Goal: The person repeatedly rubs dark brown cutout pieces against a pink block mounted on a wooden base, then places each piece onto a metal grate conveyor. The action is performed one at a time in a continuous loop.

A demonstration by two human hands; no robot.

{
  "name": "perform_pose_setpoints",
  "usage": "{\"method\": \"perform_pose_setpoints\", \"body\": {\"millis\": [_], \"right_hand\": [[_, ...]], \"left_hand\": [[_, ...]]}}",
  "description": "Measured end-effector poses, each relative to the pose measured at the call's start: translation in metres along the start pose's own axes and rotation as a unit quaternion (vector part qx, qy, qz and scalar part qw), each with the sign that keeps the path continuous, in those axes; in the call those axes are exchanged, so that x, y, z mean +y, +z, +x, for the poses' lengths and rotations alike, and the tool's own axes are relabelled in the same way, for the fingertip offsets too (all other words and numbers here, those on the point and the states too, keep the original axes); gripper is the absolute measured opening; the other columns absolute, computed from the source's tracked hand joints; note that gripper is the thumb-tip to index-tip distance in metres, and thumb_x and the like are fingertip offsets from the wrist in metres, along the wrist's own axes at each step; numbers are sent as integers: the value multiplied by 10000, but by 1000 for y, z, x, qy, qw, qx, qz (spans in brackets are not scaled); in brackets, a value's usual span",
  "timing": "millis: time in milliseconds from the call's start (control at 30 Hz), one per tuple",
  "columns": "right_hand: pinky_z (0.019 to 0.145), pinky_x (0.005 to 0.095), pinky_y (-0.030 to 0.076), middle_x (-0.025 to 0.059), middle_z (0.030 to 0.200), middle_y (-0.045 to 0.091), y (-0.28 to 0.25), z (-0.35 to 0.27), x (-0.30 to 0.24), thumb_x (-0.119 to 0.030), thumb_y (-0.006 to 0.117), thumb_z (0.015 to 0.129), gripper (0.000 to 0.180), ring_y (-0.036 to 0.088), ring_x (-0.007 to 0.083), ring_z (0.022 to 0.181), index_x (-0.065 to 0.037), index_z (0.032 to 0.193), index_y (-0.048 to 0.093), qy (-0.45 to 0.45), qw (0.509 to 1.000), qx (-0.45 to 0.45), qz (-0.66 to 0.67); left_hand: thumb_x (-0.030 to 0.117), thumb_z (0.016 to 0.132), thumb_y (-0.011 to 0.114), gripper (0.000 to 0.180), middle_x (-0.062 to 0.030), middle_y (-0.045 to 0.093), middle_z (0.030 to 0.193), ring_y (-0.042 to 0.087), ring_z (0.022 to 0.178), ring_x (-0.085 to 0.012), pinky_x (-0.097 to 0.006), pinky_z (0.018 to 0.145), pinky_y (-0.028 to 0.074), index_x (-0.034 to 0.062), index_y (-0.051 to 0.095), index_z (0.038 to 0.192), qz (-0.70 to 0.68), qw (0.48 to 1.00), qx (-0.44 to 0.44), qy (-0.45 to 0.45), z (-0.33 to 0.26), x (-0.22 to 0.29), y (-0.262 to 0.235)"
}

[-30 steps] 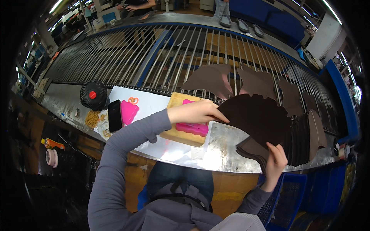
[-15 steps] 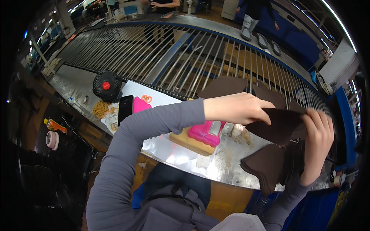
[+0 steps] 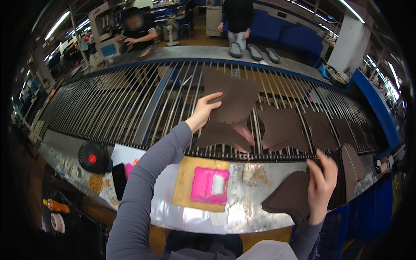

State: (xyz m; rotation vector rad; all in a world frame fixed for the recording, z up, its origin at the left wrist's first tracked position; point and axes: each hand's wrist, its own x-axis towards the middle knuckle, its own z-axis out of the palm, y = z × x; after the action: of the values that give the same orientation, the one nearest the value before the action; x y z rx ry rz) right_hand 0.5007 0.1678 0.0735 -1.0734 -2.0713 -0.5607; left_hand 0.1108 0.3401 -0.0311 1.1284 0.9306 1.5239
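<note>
One brown sheet (image 3: 236, 97) over barred rack (image 3: 158, 102), left hand (image 3: 208, 108) pinching its left edge; looks light, thin, fairly limp, probably not fragile; best held near edges, two-sided against drooping; right hand (image 3: 322, 180) loosely spread beside brown stack (image 3: 286, 197).

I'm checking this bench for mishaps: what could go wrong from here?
The brown piece in the left hand overlaps another brown piece in this view; lowered there, it might cover or crease it. The stack near the right hand lies close to the table's front edge, so a nudge could spill pieces.
</note>
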Motion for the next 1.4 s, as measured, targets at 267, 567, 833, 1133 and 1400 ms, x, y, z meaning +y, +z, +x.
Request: {"method": "perform_pose_setpoints", "body": {"millis": [267, 567, 833, 1133, 1400], "right_hand": [[993, 414, 418, 162, 1290, 563, 3, -190, 46, 56, 623, 804, 312, 539, 358, 1147, -11, 1107, 641, 365, 912, -185, -39], [1092, 465, 359, 191, 1201, 620, -6, -196, 25, -36, 682, 815, 186, 479, 408, 1246, -33, 1001, 696, 248, 940, -213, -103], [1082, 492, 367, 196, 1215, 617, 10, -223, 38, -62, 664, 837, 184, 518, 406, 1218, -48, 1017, 699, 251, 946, -191, -76], [1045, 433, 372, 216, 1373, 454, 32, -254, 45, -35, 742, 738, 688, 457, 400, 1214, 28, 1362, 458, 532, 822, -201, -41], [1042, 428, 390, 248, 1272, 531, 37, -297, 103, -116, 799, 698, 689, 497, 393, 1194, 86, 1296, 525, 558, 811, -175, -25]], "left_hand": [[-17, 931, 569, 414, -136, 617, 1244, 642, 1066, -227, -349, 878, 552, 60, 556, 1338, -97, 987, 97, -90, 78, -80, -36], [-1, 927, 602, 421, -128, 600, 1274, 620, 1096, -218, -334, 920, 530, 71, 560, 1339, -203, 976, 65, -54, 132, -104, -10], [28, 956, 567, 481, -109, 541, 1358, 539, 1217, -237, -444, 1035, 411, 134, 482, 1418, -52, 976, 78, -194, 115, -162, -35], [51, 944, 566, 659, -237, 266, 1534, 210, 1441, -429, -516, 1136, 301, 95, 240, 1516, 56, 944, 23, -325, 101, -105, -63], [223, 956, 614, 493, -31, 507, 1373, 532, 1189, -167, -356, 1027, 424, 93, 471, 1409, 173, 933, -93, -301, -42, 31, -79]]}}
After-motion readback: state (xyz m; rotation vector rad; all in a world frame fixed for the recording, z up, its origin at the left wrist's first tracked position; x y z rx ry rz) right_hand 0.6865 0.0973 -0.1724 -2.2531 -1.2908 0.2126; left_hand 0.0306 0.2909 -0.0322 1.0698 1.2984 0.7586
